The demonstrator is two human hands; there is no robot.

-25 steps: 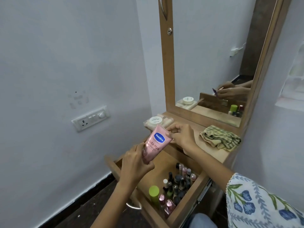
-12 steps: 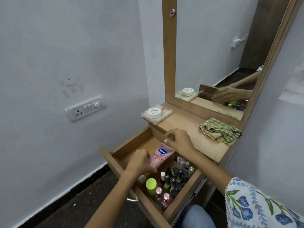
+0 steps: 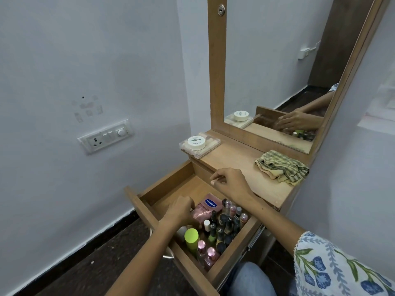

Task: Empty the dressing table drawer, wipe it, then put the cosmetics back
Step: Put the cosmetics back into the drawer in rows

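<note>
The wooden drawer [image 3: 165, 181] is pulled out below the dressing table top. A pink Vaseline tube [image 3: 206, 207] lies inside it, next to several small nail polish bottles [image 3: 226, 226] and a green-capped bottle [image 3: 191, 237]. My left hand [image 3: 181, 211] grips the tube's lower end down in the drawer. Above the drawer's back edge hovers my right hand [image 3: 232, 184], its fingers loosely curled, holding nothing and apart from the tube. A striped green cloth [image 3: 282, 167] lies crumpled on the table top.
A white jar [image 3: 196, 143] sits on a clear box at the table top's left corner. The mirror [image 3: 277, 67] rises behind. A switch and socket panel [image 3: 105, 136] is on the left wall. My knee is under the drawer's right front corner.
The pink tube came down from chest height into the drawer in my left hand. My right hand has let go of its top end and stays above the drawer's back.
</note>
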